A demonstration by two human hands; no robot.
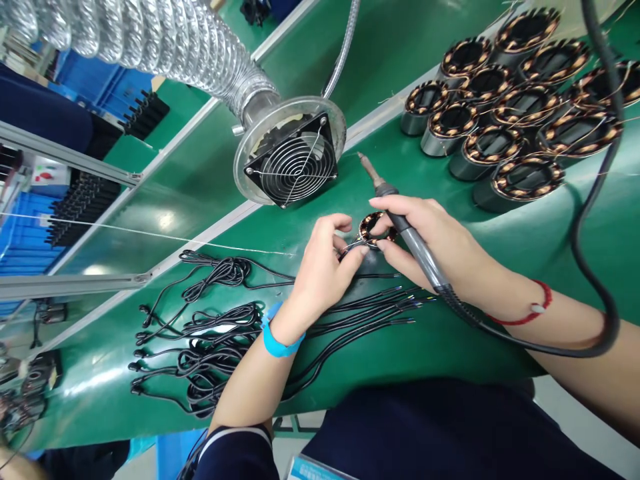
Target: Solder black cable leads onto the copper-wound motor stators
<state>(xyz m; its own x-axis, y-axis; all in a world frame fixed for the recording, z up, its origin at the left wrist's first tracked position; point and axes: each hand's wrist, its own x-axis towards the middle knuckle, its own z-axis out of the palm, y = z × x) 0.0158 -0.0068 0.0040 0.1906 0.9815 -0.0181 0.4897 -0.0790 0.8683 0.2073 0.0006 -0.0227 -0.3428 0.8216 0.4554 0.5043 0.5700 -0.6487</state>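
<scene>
My left hand (323, 267) is closed in a pinch on the near left edge of a small copper-wound stator (373, 229) on the green table (435, 333); a thin wire seems to sit between its fingertips. My right hand (435, 243) is wrapped round a soldering iron (400, 220), whose tip points up and away past the stator. The fingers of that hand also touch the stator's right side. The iron's black cable (595, 200) loops round my right forearm.
Several copper-wound stators (505, 107) stand grouped at the back right. Bundles of black leads (215, 340) lie at the near left. A fume fan (293, 163) on a silver duct (165, 40) sits just behind my hands. Blue bins stand at far left.
</scene>
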